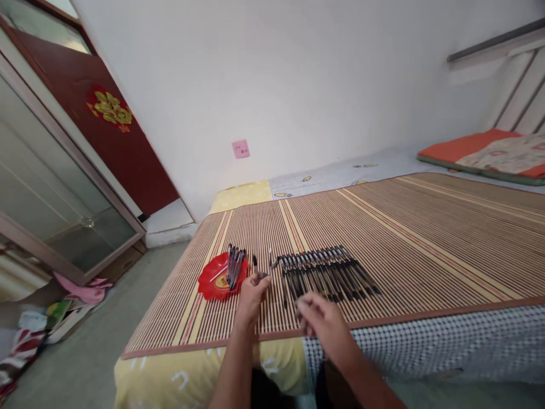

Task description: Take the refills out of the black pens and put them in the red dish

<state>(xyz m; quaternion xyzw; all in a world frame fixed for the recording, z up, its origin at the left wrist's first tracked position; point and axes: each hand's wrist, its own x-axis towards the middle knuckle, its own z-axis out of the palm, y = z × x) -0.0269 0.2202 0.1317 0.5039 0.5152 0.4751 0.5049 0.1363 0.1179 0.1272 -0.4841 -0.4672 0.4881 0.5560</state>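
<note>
My left hand (pixel 254 291) is closed around a pen, whose black end (pixel 255 261) sticks up above the fingers. Right of it, in front of the row, is my right hand (pixel 318 316), its fingers curled together and slightly blurred; whatever they hold, if anything, does not show. A row of black-and-clear pens (pixel 330 272) lies side by side on the striped mat. At the row's left end is a small dark piece (pixel 275 263), with a thin pen part (pixel 269 258) beside it. More pens (pixel 235 267) rest in a red scalloped plate (pixel 207 291), along with a thin white stick (pixel 218 274).
The mat (pixel 400 244) covers a bed with a yellow and checked sheet (pixel 191 375). Folded orange bedding (pixel 464 146) lies at the far right. A pink note (pixel 240 149) is stuck to the white wall. A glass-panelled door (pixel 59 170) stands at left, with cloths (pixel 87 291) on the floor.
</note>
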